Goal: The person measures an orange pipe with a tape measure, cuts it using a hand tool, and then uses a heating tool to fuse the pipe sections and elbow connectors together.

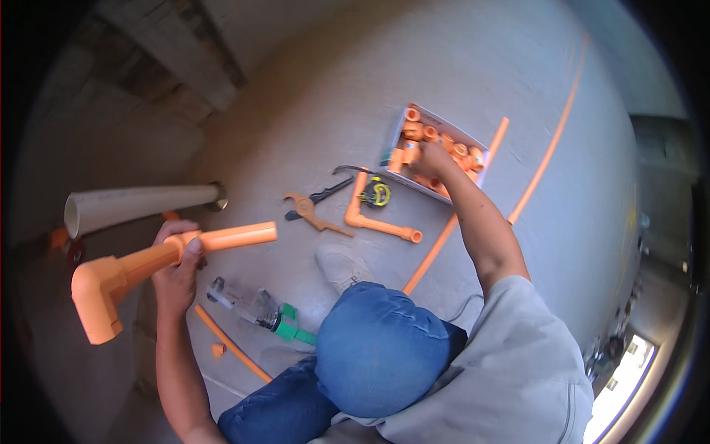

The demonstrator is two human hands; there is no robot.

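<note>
My left hand (176, 275) is closed around an orange plastic pipe assembly (140, 268), held up at the left. An elbow sits at the assembly's near left end, a coupling-like fitting is by my thumb, and a straight pipe length points right. My right hand (436, 160) reaches into a shallow box (444, 194) of loose orange pipe fittings (430, 133). Its fingertips are down among the fittings, so whether they grip one is hidden.
On the floor lie an orange-handled pipe cutter (307, 208), a tape measure (378, 192), an L-shaped orange pipe piece (381, 225) and a green tool (290, 324). Long orange pipes (431, 253) run past the box. A wide pale pipe (140, 203) is at left.
</note>
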